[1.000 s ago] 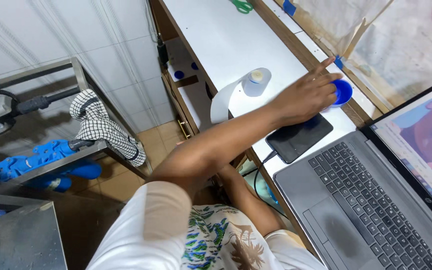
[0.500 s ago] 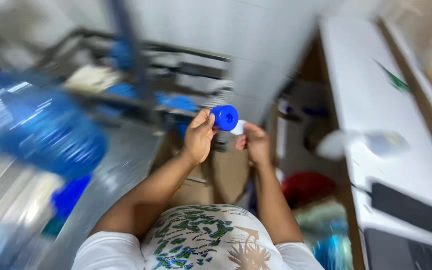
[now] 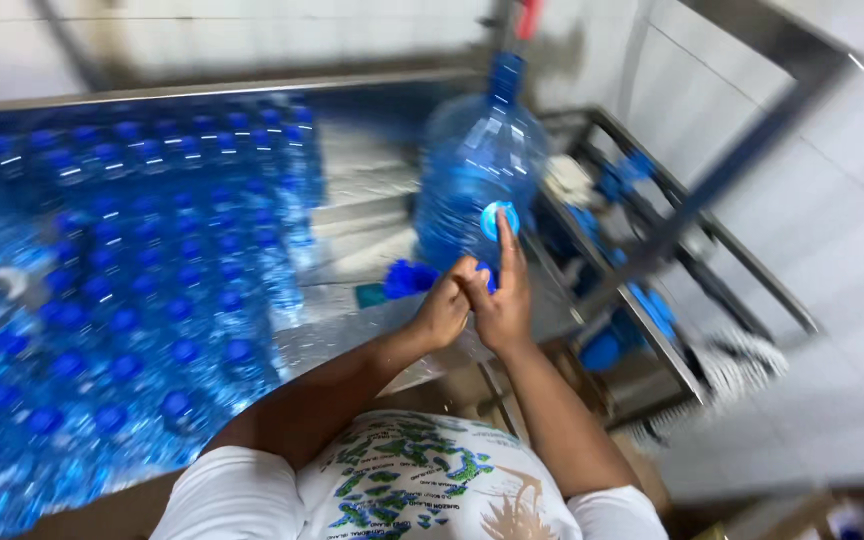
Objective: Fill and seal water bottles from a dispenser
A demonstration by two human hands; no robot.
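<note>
Since half a second ago you have turned from the shelves toward the steel counter (image 3: 372,330), and your hands now meet over its near right edge. Head view: your left hand (image 3: 440,312) and right hand (image 3: 500,300) pinch a small blue cap (image 3: 484,277) between them; the large blue water jug (image 3: 477,175) stands upright just behind, near the counter's right edge. Rows of blue-capped bottles (image 3: 122,290) crowd the left side. With only fingertips on it, the cap could slip and drop off the counter's edge.
</note>
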